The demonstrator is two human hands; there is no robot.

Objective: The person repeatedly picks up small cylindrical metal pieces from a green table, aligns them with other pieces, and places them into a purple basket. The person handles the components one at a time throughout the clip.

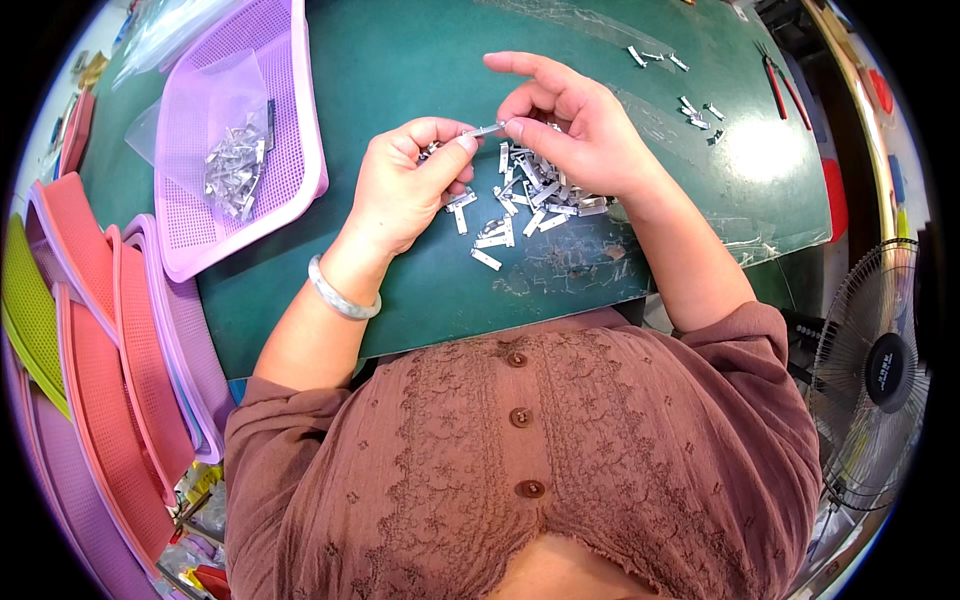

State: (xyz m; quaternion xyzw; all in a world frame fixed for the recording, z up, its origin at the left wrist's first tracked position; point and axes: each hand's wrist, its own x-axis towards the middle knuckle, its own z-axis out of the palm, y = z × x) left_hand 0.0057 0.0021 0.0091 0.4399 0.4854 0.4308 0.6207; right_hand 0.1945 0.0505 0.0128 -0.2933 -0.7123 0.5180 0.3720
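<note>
Between my two hands is a small, narrow silvery metal piece [487, 130], raised over the table. My left hand [395, 185], with a pale bangle [343, 290] on its wrist, pinches one end between thumb and fingers. At the other end, the thumb of my right hand [590, 125] presses with a curled finger, while its index finger points out to the left. A loose pile of similar metal pieces [540, 190] lies on the table beneath and between the hands. The curled fingers of my left hand partly hide a few more pieces.
The green table [400, 50] carries a purple mesh basket [180, 235] at left, holding a clear bag of metal parts [238, 170]. Small groups of pieces [692, 113] and red-handled pliers [785, 88] lie at the far right. Stacked baskets [120, 350] stand left; a fan [880, 370] stands right.
</note>
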